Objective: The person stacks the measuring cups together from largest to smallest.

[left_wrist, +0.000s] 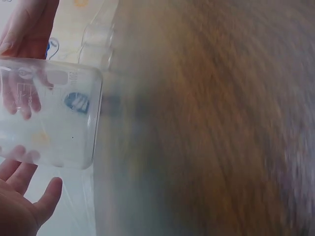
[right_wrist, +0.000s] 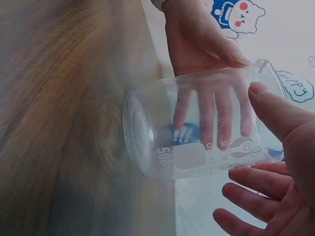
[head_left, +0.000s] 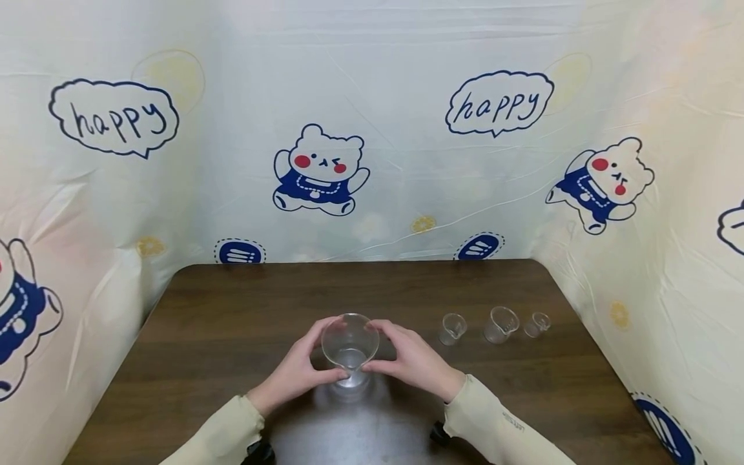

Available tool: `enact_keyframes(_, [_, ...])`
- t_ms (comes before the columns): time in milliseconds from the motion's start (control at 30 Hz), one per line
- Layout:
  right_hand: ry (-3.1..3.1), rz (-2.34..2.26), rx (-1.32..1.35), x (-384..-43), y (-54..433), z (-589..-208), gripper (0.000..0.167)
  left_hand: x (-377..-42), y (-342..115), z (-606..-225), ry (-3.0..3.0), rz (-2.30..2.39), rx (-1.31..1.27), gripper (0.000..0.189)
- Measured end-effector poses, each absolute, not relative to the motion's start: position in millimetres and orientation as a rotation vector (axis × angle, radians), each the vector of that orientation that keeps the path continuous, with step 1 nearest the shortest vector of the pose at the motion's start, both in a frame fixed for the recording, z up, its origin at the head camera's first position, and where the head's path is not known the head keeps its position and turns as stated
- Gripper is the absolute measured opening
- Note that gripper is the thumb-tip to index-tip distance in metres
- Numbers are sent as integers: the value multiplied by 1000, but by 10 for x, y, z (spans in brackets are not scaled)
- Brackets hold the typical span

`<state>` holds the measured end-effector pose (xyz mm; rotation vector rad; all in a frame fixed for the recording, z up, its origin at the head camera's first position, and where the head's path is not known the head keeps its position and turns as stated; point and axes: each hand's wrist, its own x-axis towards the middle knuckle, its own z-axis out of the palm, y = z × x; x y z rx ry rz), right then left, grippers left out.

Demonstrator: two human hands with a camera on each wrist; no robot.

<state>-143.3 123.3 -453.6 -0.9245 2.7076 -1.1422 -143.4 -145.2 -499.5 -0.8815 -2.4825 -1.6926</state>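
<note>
A large clear glass beaker [head_left: 351, 339] is between my two hands near the middle of the table. My left hand [head_left: 298, 369] grips its left side, thumb at the near side. From the right, my right hand [head_left: 415, 361] holds the same beaker, with its thumb also at the front. The right wrist view shows white 500 markings on the beaker [right_wrist: 189, 155] and the left hand's fingers [right_wrist: 207, 115] spread behind the glass. Its base is close over the tabletop.
Three smaller glass beakers stand to the right on the dark wooden table [head_left: 232, 310]: a small one [head_left: 453, 329], a mid-sized one [head_left: 501, 325] and the smallest [head_left: 537, 325]. A printed curtain [head_left: 401, 97] encloses the back and sides.
</note>
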Motion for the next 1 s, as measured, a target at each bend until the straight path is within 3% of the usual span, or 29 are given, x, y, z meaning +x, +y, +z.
enact_keyframes(1000, [2737,-1187,-929,-1312,1616,-4710,69,-1380,-1030,-5097,-2484,-1764,-888,84])
